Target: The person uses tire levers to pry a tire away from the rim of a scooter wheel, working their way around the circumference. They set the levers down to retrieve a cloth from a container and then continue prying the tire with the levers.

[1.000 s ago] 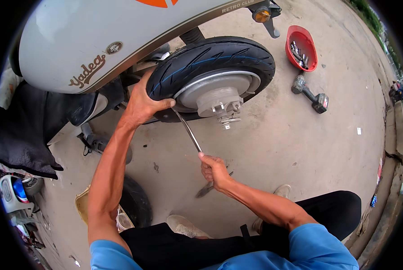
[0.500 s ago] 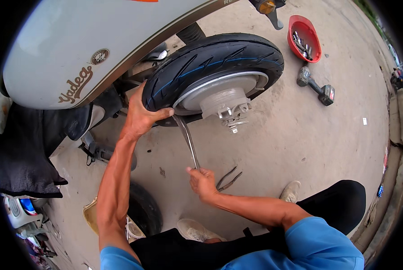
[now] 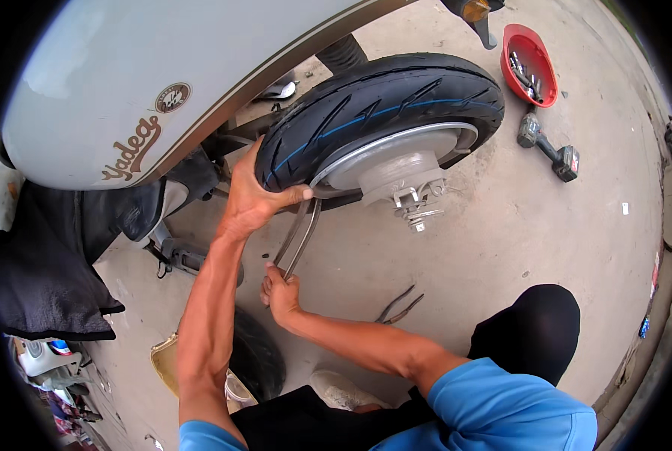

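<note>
A black scooter tire (image 3: 385, 101) with a thin blue line in its tread sits around a silver wheel hub (image 3: 396, 173). My left hand (image 3: 252, 197) grips the tire's left side, thumb at the rim edge and fingers hidden behind the rubber. My right hand (image 3: 282, 295) is closed around the lower ends of two metal tire levers (image 3: 304, 239). Their upper ends reach the rim just below my left thumb; the tips are hidden there. Off to the right of my right hand, pliers (image 3: 400, 307) with dark handles lie on the ground.
The white scooter body (image 3: 125, 83) slants over the upper left. A red helmet (image 3: 530, 64) holding sockets lies at upper right, with a cordless impact wrench (image 3: 548, 147) below it. Another tire (image 3: 259, 353) lies by my left forearm, beside a yellowish container (image 3: 166, 362).
My right hand has swung the levers leftward, and they now slope down to the left. The left hand keeps its hold on the tire. The whole view has shifted a little.
</note>
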Action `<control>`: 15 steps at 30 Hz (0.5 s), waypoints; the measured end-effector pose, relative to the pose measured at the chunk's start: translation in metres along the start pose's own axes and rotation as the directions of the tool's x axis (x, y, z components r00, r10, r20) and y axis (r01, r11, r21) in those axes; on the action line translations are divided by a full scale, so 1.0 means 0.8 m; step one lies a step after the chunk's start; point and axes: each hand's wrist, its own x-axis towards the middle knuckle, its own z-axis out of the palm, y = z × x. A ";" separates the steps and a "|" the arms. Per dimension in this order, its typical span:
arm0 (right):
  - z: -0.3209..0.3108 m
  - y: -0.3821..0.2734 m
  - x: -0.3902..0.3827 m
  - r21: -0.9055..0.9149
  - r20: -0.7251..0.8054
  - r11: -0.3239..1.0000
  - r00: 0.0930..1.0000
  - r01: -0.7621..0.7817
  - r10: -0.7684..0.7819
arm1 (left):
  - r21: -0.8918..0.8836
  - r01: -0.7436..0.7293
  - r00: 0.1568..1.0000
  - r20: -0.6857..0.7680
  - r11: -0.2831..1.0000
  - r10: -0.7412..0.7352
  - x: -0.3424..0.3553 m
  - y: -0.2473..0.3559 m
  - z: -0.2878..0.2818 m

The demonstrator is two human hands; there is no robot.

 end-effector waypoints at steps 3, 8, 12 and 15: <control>-0.004 0.017 0.037 -0.168 -0.023 0.986 1.000 0.009 -0.014 | 0.003 0.019 0.999 0.046 1.000 -0.019 0.004 -0.011 -0.007; -0.013 0.002 0.119 -0.559 -0.189 0.829 0.973 0.006 -0.134 | -0.025 0.003 0.997 0.077 1.000 -0.001 0.014 -0.011 -0.015; -0.016 -0.018 0.120 -0.711 -0.229 0.675 0.973 -0.195 0.041 | 0.015 0.024 0.998 0.055 1.000 -0.024 0.003 0.007 -0.010; -0.019 -0.042 0.099 -0.845 -0.130 0.528 0.990 -0.086 -0.047 | 0.076 -0.065 0.997 -0.026 0.995 0.068 -0.001 0.020 -0.007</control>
